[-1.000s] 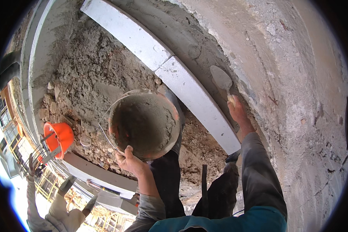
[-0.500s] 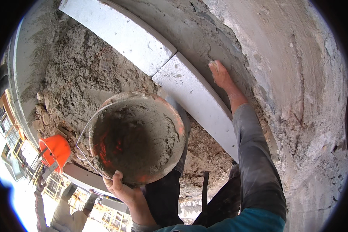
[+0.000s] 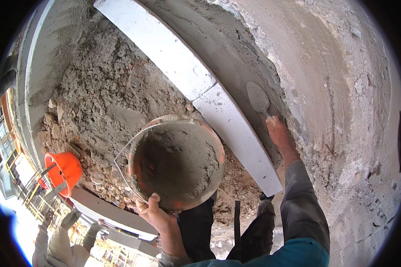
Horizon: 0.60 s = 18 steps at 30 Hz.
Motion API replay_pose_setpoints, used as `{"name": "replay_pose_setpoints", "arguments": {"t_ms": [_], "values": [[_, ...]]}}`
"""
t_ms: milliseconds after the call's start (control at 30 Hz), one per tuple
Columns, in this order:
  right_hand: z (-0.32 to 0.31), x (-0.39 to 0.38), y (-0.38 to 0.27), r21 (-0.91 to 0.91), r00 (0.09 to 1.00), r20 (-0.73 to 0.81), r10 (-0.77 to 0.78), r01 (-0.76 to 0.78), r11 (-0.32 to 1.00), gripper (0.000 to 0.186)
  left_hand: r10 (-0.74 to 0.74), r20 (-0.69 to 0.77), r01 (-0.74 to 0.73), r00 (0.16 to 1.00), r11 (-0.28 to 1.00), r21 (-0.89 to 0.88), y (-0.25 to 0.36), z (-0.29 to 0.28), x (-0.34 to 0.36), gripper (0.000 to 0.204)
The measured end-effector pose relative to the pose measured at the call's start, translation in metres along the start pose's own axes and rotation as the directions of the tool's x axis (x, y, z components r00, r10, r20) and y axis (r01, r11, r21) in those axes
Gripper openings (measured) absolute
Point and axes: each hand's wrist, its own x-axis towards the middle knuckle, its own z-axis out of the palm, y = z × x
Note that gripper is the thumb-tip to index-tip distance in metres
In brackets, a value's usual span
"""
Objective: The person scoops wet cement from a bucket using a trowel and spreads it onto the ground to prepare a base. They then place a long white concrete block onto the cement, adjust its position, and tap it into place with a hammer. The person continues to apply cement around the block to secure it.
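Observation:
My left hand (image 3: 157,216) grips the near rim of a mortar bucket (image 3: 217,171), tilted so its inside faces me. Wet grey mortar (image 3: 187,164) coats the bucket's walls, and its bottom lies in shadow. On the right, my right hand (image 3: 280,135) is closed round the handle of a trowel (image 3: 257,98). The mortar-smeared blade lies over the grey mortar strip between the white curb stones and the rough wall. Two white curb stones (image 3: 238,133) meet end to end, just left of that hand. A wire handle (image 3: 116,158) hangs off the bucket's left side.
An orange hard hat or bucket-like container (image 3: 69,171) is at the left, with another person (image 3: 64,242) below it. A rough concrete wall (image 3: 343,111) rises on the right. Rubble and lumpy mortar (image 3: 102,84) cover the ground left of the curb. A pale slab (image 3: 111,211) lies lower left.
My right hand has come nearer to me and right, and the trowel blade now shows in front of it. The bucket in my left hand appears farther right as the view shifts.

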Motion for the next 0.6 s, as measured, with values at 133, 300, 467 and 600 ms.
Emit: {"name": "replay_pose_setpoints", "arguments": {"t_ms": [133,300,467,600], "values": [[0.019,-0.001,-0.006,0.055,0.989,-0.015,-0.147,0.148,0.988,0.040,-0.031,-0.005,0.031,1.000,1.000,-0.004,-0.001,0.001,0.002,0.028],[0.048,0.079,-0.027,0.011,0.959,-0.003,-0.282,0.282,0.959,0.040,-0.026,0.016,0.026,1.000,1.000,0.007,-0.003,-0.001,0.008,0.031],[0.038,0.139,-0.104,-0.032,0.941,0.035,-0.338,0.339,0.940,0.034,-0.059,-0.030,0.059,0.998,0.998,-0.003,0.006,0.009,0.008,0.038],[0.016,0.184,-0.174,-0.063,0.939,0.009,-0.344,0.344,0.937,0.034,-0.058,-0.024,0.058,0.998,0.998,0.007,0.009,0.013,0.012,0.039]]}}
